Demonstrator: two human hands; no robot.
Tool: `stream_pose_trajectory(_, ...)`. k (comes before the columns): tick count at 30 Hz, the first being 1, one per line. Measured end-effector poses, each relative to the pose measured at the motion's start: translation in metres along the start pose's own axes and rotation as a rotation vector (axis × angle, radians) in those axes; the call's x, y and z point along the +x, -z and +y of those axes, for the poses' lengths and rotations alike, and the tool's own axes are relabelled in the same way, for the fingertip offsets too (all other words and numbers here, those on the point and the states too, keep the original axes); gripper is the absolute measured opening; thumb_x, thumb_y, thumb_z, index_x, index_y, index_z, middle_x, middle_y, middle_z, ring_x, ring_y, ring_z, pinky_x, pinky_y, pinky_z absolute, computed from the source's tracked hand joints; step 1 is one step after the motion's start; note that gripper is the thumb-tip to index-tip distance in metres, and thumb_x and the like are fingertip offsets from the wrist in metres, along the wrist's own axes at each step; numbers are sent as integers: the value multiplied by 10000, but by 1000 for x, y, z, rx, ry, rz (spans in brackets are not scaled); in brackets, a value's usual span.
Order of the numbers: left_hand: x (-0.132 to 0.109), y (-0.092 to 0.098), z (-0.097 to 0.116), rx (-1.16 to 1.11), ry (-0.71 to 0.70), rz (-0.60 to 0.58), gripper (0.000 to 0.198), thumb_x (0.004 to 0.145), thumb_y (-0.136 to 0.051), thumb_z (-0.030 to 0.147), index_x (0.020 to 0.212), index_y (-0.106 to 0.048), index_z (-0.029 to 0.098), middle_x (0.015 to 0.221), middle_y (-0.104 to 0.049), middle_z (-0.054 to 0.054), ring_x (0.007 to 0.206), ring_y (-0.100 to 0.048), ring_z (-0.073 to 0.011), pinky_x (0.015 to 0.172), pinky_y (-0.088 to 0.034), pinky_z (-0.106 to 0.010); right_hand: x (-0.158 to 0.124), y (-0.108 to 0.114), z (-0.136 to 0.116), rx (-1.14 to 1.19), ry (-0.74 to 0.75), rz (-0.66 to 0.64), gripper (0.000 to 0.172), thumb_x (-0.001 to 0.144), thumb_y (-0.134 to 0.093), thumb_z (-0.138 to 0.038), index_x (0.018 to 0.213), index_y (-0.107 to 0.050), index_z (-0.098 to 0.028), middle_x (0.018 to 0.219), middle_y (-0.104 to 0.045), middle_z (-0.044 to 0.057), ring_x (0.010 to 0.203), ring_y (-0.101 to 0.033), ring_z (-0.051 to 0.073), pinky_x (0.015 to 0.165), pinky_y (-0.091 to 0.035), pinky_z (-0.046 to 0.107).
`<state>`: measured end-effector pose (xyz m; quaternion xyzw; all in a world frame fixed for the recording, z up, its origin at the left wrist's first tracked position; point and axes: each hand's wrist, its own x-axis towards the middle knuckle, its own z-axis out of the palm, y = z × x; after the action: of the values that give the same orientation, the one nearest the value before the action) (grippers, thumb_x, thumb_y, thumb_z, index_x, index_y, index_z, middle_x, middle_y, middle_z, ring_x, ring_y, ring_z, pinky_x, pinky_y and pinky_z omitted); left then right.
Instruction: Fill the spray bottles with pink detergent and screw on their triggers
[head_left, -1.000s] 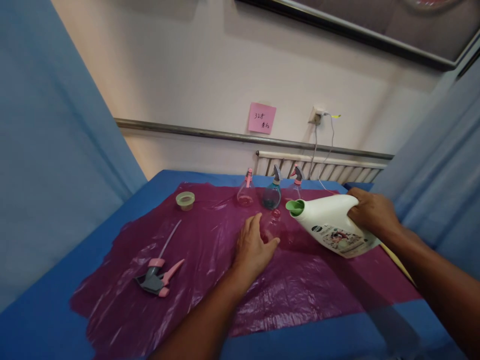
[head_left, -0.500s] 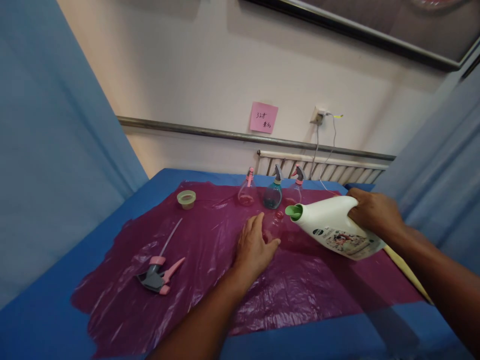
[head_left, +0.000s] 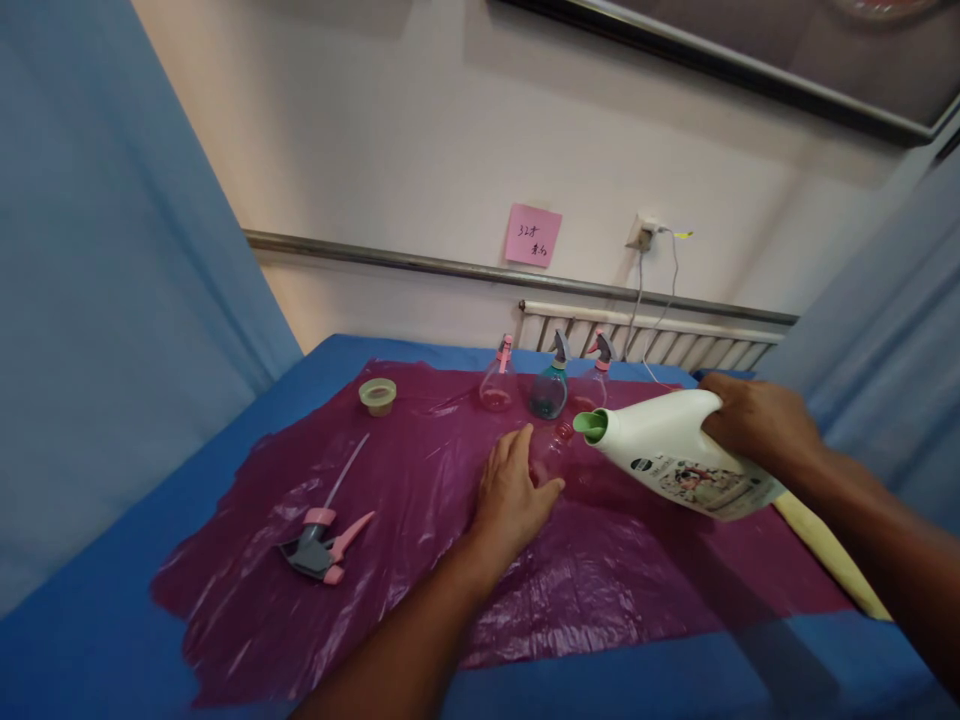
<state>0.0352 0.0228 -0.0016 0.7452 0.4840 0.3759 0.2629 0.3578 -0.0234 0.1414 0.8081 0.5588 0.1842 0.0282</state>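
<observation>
- L hand (head_left: 514, 490) cupped clear btl (head_left: 550, 460), ctr of purple plastic sheet (head_left: 420, 500); fingers half open, couldn't tell if gripping.
- R hand (head_left: 757, 420) clenched round rear of white jug (head_left: 679, 450); jug tilted, green spout (head_left: 591, 427) just R of btl.
- Trigger spray head (head_left: 310, 553) lay near L.

Pink note (head_left: 533, 236): stuck on the wall (head_left: 375, 150) just above the metal rail (head_left: 420, 262), top line looked like "32" in pen plus a character I couldn't make out
Note's second line: a shorter pen scribble, too fuzzy to read tbh
White jug (head_left: 667, 425): had a printed label (head_left: 705, 483), but the lettering was way too tiny
Dark oval badge (head_left: 641, 464): sat on the jug's label side, pale marks inside, just a blur
</observation>
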Motion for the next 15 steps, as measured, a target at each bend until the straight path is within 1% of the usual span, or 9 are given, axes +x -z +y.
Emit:
stream_pose_trajectory(9,-1,-1,-1,-16,-12,11,858,834,-881,267,1621,-539,256,1594,-601,-133,1503,-576,-369,1302,-448,-546,1,2,1,-5,24,4,272,962,-521,-279,1131,-734,-284,1047,-838,118,936,-779,339,667,-334,370)
stream_pose_trajectory(15,0,-1,-1,-14,-6,14,861,824,-887,263,1615,-546,246,1592,-603,-137,1509,-573,-368,1305,-448,-536,0,6,0,-52,26,-3,234,964,-524,-279,1108,-709,-280,1024,-833,114,931,-779,320,663,-333,360)
